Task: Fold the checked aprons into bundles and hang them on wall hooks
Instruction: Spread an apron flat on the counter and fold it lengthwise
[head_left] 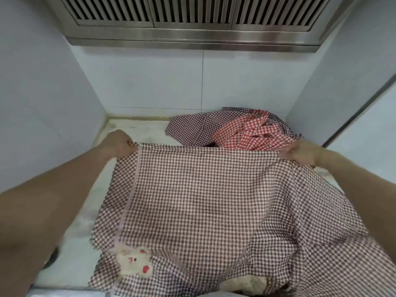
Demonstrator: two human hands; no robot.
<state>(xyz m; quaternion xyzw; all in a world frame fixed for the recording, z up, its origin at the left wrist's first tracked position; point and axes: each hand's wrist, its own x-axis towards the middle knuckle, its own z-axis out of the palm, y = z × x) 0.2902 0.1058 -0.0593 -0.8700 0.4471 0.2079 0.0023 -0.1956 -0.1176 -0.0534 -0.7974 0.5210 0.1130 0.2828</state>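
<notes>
A brown-and-white checked apron [203, 200] lies spread over the pale counter [75, 243] in front of me. My left hand [120, 142] pinches its far left corner, and my right hand [300, 153] pinches its far right corner, stretching the far edge taut. A white plush animal patch [135, 262] with red details sits on the apron's near left part. Behind it, a red-and-white checked apron [250, 133] lies crumpled on top of another brown checked apron [190, 127] in the back right corner.
White tiled walls [150, 82] enclose the counter on the left, back and right. A stainless steel range hood [192, 24] with slotted vents hangs overhead. No wall hooks are in view.
</notes>
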